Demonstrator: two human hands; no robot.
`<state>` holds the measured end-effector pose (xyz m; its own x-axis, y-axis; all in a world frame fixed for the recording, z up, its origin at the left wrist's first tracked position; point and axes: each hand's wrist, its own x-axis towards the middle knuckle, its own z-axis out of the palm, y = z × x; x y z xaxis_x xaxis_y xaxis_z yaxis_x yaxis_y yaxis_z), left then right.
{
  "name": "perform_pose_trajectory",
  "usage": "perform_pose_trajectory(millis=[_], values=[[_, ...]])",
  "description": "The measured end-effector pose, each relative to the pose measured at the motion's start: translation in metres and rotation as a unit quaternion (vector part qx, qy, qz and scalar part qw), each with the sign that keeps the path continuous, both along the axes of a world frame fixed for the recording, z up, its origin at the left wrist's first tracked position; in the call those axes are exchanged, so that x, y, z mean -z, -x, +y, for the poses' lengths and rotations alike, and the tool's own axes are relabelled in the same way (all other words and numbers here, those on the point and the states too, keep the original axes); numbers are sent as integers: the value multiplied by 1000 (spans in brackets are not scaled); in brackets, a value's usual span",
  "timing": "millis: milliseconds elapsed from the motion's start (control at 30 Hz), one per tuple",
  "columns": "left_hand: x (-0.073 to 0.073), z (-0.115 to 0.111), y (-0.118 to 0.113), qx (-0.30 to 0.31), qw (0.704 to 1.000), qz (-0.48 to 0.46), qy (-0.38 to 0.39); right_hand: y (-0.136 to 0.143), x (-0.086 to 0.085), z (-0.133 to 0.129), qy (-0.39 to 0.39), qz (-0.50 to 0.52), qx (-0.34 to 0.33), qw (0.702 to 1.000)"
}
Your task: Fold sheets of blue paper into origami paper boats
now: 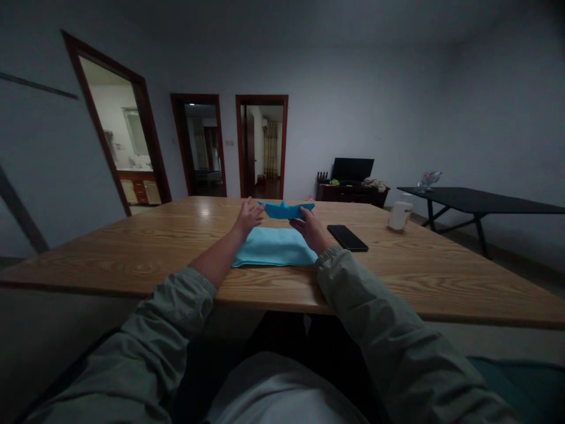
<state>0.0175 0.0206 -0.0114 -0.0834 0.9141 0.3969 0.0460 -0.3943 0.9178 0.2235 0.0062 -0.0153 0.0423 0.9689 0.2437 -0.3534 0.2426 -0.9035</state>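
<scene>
A blue folded paper boat is held up over the table, its small peak in the middle and its two ends pointing outward. My right hand pinches its right end between thumb and fingers. Close to the boat's left end is my left hand, fingers spread apart; whether a fingertip touches the paper I cannot tell. Beneath both hands a light blue folded cloth or sheet lies flat near the table's front edge.
On the wooden table, a black phone lies right of the sheet, and a white bottle stands farther right. A black table is beyond it. At the back, a dark cabinet carries a black screen.
</scene>
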Motion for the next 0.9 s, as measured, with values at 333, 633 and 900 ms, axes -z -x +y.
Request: perform_pose_trajectory(millis=[333, 633, 900], values=[[5, -6, -7, 101, 988, -114, -17, 5, 4, -11, -1, -124, -45, 991], [4, -9, -10, 133, 988, -76, 20, 5, -1, -15, 12, -123, -75, 990], [-2, -21, -11, 120, 990, -72, -8, 5, 5, -12, -28, -140, -70, 987]])
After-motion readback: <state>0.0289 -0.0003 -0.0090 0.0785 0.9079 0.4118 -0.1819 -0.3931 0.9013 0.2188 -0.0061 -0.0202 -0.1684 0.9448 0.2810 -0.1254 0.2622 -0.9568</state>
